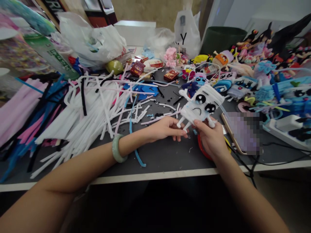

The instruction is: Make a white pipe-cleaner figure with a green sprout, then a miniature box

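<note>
A white fuzzy pipe-cleaner doll (pixel 194 108) with big black eyes, a frowning mouth and little arms and legs is held up over the table, leaning to one side. My right hand (pixel 211 137) grips its lower right side, thumb on the front. At the doll's feet is my left hand (pixel 170 127), its thumb and fingers closed around one small leg. Partly hidden beneath my right hand lies a red-handled tool (pixel 202 149). A pale green bangle (pixel 118 148) circles my left wrist.
Bundles of white pipe cleaners (pixel 82 110) and coloured ones cover the left side. Finished dolls (pixel 243 85) crowd the right, near a phone (pixel 243 132), a white power strip (pixel 289 129) and black cables. Plastic bags (pixel 92 40) and small boxes (pixel 137 67) stand behind.
</note>
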A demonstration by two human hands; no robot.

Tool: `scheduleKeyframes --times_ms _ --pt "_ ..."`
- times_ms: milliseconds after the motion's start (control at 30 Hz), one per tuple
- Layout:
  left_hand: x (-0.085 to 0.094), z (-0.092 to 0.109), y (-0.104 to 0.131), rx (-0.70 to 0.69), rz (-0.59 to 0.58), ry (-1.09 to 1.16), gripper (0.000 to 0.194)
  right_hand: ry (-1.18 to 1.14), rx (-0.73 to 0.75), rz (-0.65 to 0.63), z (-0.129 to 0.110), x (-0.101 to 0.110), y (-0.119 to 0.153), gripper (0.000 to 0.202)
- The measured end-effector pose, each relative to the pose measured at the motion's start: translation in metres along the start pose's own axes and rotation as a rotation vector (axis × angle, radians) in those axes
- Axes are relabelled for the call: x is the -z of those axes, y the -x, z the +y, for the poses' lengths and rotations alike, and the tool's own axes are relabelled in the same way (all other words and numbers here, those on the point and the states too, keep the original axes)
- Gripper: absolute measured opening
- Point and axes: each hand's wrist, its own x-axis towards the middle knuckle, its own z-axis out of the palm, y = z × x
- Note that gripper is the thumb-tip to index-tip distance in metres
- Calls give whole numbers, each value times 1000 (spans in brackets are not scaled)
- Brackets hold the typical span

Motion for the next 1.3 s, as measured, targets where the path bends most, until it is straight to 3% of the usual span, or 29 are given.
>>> scheduleKeyframes --times_ms 133,300,433,533,633,700,800,900,967,1100,1233,1300 --pt "3 -2 -1 -29 -49 -66 24 -55 -8 6 1 1 0 17" --pt "12 10 1 16 -151 -321 25 -53 -21 36 3 2 -1 19" --pt "29 40 13 97 -223 -546 20 -24 -57 6 -4 3 1 20" --pt "45 73 33 75 -304 -702 23 14 -92 -34 -12 5 4 22" --pt "56 102 55 37 -214 -916 25 52 -99 -47 -15 7 8 26" --pt "61 116 66 83 -169 -1043 27 64 -86 -55 -13 7 10 28" --pt "66 126 77 95 -107 -1139 29 84 -77 -85 -8 6 13 28" --pt "69 128 81 46 41 -1092 30 110 -100 -102 -8 7 16 29" --pt "69 127 83 -31 188 -1026 31 152 -141 -145 -11 7 19 29" --pt "67 127 88 -223 500 -942 33 309 -299 -360 -19 3 26 29" --pt "68 133 96 -500 783 -752 57 331 -390 -478 -18 -7 32 29" --pt "69 139 103 -623 897 -676 58 362 -410 -505 -15 -11 34 27"
